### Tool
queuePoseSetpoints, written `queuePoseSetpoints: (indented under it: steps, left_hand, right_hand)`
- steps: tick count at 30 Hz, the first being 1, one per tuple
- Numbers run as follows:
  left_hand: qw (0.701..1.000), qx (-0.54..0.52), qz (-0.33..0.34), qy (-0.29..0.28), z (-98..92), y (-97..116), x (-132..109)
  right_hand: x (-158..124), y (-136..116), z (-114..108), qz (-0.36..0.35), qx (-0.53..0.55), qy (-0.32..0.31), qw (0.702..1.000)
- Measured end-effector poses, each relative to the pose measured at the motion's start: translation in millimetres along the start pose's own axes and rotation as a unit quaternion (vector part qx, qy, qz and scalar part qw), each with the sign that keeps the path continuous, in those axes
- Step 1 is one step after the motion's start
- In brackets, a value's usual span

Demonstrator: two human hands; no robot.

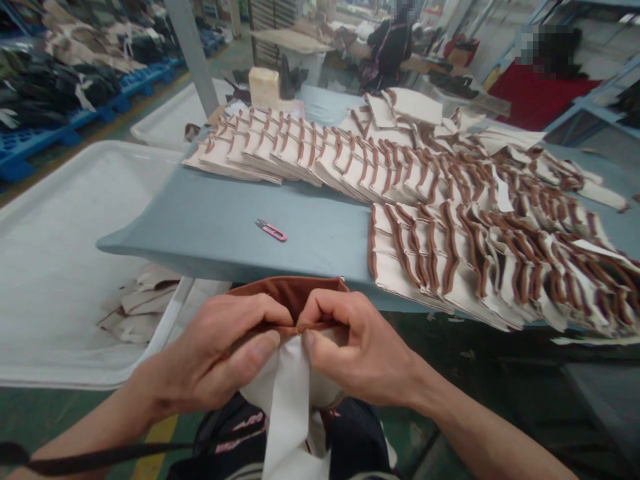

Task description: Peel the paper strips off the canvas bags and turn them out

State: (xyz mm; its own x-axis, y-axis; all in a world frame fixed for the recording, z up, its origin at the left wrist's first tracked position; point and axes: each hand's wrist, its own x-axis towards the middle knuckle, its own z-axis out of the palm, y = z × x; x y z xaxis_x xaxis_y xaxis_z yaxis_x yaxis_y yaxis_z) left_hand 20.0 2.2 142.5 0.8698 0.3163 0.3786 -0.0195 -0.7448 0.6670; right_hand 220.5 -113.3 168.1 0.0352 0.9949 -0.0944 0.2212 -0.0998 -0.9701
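Both my hands pinch the brown-trimmed edge of a cream fabric piece [325,393] in front of my lap. My left hand [230,350] has thumb and fingers closed on the trim from the left. From the right, my right hand [357,347] grips the same edge, its fingertips almost touching the left ones. A brown lining [280,287] shows behind the fingers. Below the pinch hangs a white strip [290,400]. Pink-handled thread snips [271,230] lie on the blue-covered table [210,220], beyond my hands and apart from them.
Long overlapping rows of cream pieces with brown trim [440,247] cover the table's right and far side. At left stands a large white bin [75,220] with some fabric pieces [143,300] inside. Blue pallets [65,133] hold dark bundles farther back. A person [393,50] is in the background.
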Motion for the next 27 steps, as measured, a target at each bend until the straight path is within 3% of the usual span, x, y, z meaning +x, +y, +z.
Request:
queuePoseSetpoints:
  steps: [2,4,9,11,13,18,22,27]
  left_hand:
    - [0.998,-0.014,-0.025,-0.052,-8.1,4,4]
    - [0.998,0.004,-0.019,-0.068,-11.5,5,6]
    - [0.980,0.167,0.108,-0.004,-3.5,-6,3]
    - [0.973,0.192,0.128,0.000,-1.3,-12,2]
    - [0.978,0.175,0.108,-0.026,-3.1,-16,1]
    - [0.995,0.048,-0.032,-0.087,-21.5,-13,-2]
    - [0.993,-0.016,-0.027,-0.118,-33.1,0,12]
    - [0.993,0.003,0.005,-0.120,-27.2,11,34]
  right_hand:
    - [-2,-1,0,-0.048,-0.049,0.021,0.997]
    - [-4,-1,1,-0.084,-0.081,0.034,0.993]
    - [-5,6,3,-0.096,-0.084,0.041,0.991]
    - [-4,11,4,-0.092,-0.076,0.043,0.992]
    - [-2,15,5,-0.095,-0.078,0.045,0.991]
    - [-1,18,3,-0.158,-0.110,0.064,0.979]
    - [-5,15,2,-0.210,-0.145,0.075,0.964]
    - [-7,14,0,-0.255,-0.198,0.100,0.941]
